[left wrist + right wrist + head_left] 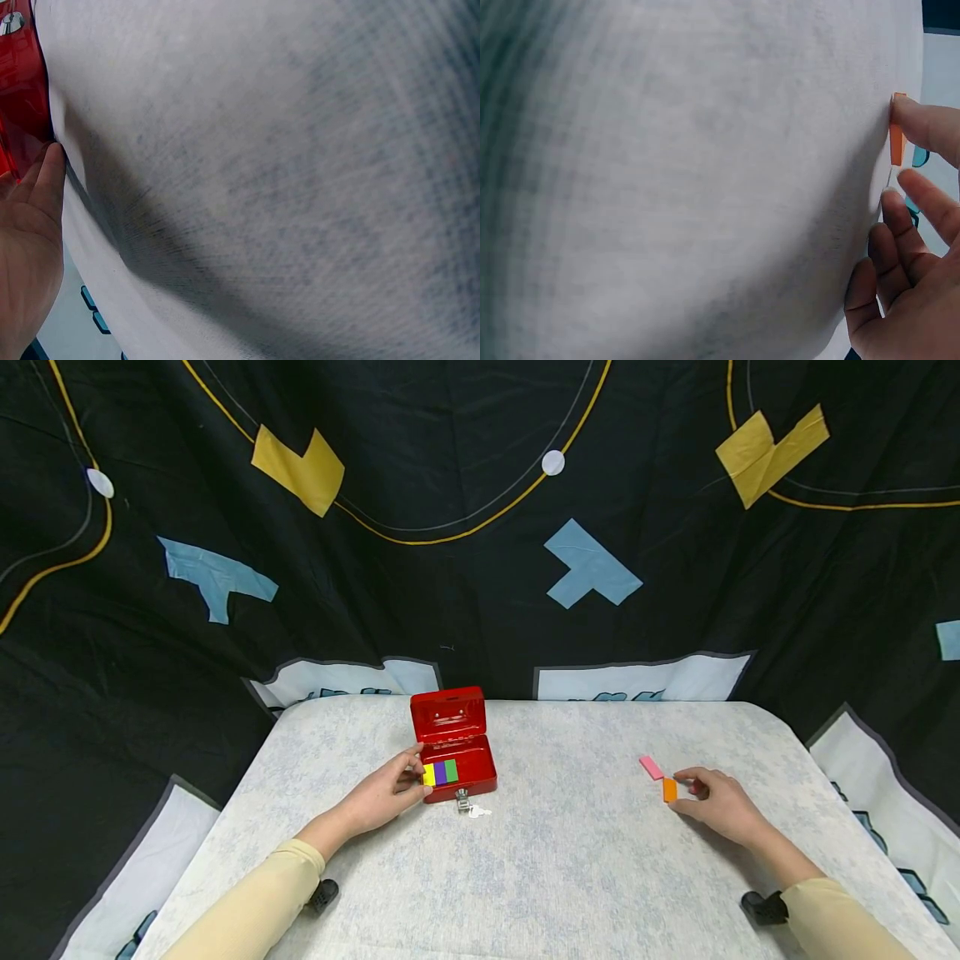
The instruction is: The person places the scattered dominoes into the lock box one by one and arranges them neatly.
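A red metal cash box (480,760) stands with its lid raised; yellow (428,775), purple (440,773) and green (452,770) blocks lie side by side inside, on the left. My left hand (386,789) rests against the box's left side, its thumb by the front corner. In the left wrist view, fairly straight fingers (49,176) touch the red wall. Far to the right, my right hand (716,804) has thumb and index finger at opposite ends of an orange block (670,790). The other fingers (889,255) are bent near the tabletop. A pink block (651,767) lies just beyond.
A padlock (462,800) hangs at the box's front, with keys (480,811) on the cloth beside it. The pale patterned tablecloth (555,860) covers the table. A black decorated curtain (480,610) hangs behind. Dark wrist devices (763,908) show below both forearms.
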The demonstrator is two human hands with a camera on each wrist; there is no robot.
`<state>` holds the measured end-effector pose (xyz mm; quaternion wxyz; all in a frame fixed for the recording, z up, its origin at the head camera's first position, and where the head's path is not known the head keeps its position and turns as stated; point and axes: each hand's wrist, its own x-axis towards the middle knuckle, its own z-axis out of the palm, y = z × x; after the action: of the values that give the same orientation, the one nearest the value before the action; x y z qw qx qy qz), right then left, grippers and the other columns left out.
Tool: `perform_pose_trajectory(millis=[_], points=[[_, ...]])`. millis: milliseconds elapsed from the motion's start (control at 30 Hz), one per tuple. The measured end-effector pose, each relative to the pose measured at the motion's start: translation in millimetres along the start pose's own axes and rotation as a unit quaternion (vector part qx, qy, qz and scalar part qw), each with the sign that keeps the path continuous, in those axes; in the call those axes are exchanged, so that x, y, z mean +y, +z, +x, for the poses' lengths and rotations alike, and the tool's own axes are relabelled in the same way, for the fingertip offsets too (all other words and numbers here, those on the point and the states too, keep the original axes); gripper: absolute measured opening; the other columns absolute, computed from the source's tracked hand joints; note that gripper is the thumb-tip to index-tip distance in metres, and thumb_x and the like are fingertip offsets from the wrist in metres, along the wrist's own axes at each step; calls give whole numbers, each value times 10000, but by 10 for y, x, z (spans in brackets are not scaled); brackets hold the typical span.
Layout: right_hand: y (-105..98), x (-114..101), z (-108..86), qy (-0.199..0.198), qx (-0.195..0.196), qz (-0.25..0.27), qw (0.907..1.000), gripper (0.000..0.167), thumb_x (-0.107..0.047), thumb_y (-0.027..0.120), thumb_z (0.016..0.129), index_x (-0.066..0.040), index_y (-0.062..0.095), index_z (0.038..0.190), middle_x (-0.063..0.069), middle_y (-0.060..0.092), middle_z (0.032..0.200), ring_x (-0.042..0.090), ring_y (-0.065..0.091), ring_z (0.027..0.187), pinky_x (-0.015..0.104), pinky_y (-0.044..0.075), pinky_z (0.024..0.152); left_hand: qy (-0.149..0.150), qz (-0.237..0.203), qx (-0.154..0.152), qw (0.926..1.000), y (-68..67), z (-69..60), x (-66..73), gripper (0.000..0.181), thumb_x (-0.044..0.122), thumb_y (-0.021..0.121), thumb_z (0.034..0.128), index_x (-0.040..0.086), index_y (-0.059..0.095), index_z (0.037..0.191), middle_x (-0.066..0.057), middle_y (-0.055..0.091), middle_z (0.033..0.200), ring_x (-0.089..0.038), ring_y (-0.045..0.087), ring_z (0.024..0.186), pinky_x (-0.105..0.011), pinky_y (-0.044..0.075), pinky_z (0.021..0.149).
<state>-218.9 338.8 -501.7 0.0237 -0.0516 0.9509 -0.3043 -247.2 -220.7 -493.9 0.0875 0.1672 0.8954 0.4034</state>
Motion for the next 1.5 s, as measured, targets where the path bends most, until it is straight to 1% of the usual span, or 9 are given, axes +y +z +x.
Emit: perform_pose_trajectory(millis=[133,233,433,567,733,1233,1467,1500], points=[[1,27,6,-61,25,90,9999,506,-349,808,892,-24,661,1251,90,592,1035,238,509,906,371,461,744,30,-13,-17,10000,-5,-4,5,326,371,697,989,142,538,1158,-54,254,1675,-258,585,1281,-422,495,1057],[-10,38,5,-89,-67,222,9997,484,-340,818,884,-42,677,1238,102,604,1073,246,519,936,378,474,768,38,-37,-25,10000,-10,-8,9,328,368,696,990,137,539,1160,-54,252,1676,-260,582,1284,-425,493,1058],[-66,42,-4,-100,-395,587,9974,541,-321,812,894,-33,637,1318,108,592,1124,254,490,977,320,461,758,-21,-11,-1,10000,-5,1,17,327,358,703,986,132,539,1157,-57,260,1673,-269,576,1293,-426,492,1060],[-94,38,-8,-108,-508,768,9957,556,-307,802,904,-22,615,1343,122,596,1171,256,481,986,295,455,748,-85,36,15,10000,-3,8,29,326,347,708,984,129,540,1158,-65,267,1671,-277,575,1296,-423,493,1058],[-97,30,-6,-115,-506,751,9958,541,-305,804,901,-30,628,1332,128,607,1200,254,492,994,306,465,765,-111,45,22,9999,-6,7,39,324,341,712,981,131,539,1157,-62,269,1670,-278,581,1292,-422,494,1057],[-84,40,-13,-135,-412,586,9973,489,-308,811,893,-52,665,1283,97,598,1111,237,491,961,319,457,760,-72,-46,-19,10000,-7,1,41,329,338,703,989,118,537,1168,-65,251,1676,-270,573,1300,-413,492,1060],[-98,22,-18,-213,-407,562,9974,473,-277,806,902,-8,671,1267,96,596,1070,229,482,923,322,439,716,-92,-30,-13,10000,-9,-4,38,327,347,699,990,127,537,1170,-53,252,1676,-266,574,1298,-426,489,1063],[-95,20,-19,-176,-411,581,9973,473,-277,810,899,-13,675,1267,90,596,1065,225,483,921,313,440,715,-94,-27,-16,10000,-9,-5,35,327,349,698,991,129,536,1169,-52,251,1677,-265,574,1298,-426,489,1063]])
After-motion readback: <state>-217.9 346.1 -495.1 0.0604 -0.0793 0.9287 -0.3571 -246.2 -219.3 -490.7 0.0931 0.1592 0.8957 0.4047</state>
